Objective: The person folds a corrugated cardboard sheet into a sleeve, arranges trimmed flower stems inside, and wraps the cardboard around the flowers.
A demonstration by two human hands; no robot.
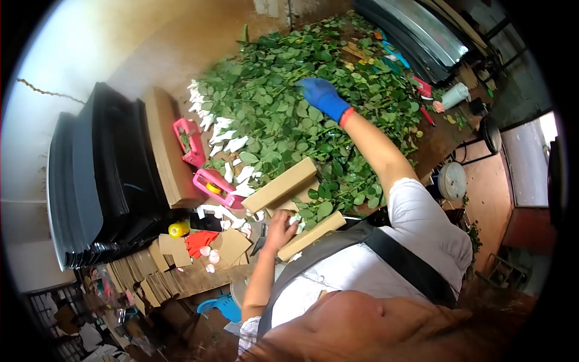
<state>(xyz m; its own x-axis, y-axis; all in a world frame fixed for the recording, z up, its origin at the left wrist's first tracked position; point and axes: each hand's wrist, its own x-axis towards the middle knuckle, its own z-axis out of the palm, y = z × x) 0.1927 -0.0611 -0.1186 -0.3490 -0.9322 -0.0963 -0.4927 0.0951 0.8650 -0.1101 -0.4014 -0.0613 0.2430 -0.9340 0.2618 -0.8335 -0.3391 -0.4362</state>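
Observation:
A wide heap of green leafy stems (pixel 265 96) covers the table, with white-wrapped ends (pixel 232 143) along its left side. My right hand, in a blue glove (pixel 322 96), reaches over the middle of the heap; its fingertips are blurred among the leaves, and whether they hold a stem is hidden. Near my body, my bare left hand (pixel 281 229) rests with bent fingers at the left end of a cardboard trough (pixel 280 184), touching a white-wrapped end there. Leaves lie between the trough's two raised sides.
Two pink tape dispensers (pixel 211 186) stand left of the heap. Black sheets (pixel 114 169) and tall cardboard (pixel 166 145) stand farther left. Red pieces (pixel 202 242), a yellow roll (pixel 179 229) and cardboard pieces lie at lower left. A white bucket (pixel 452 181) is at right.

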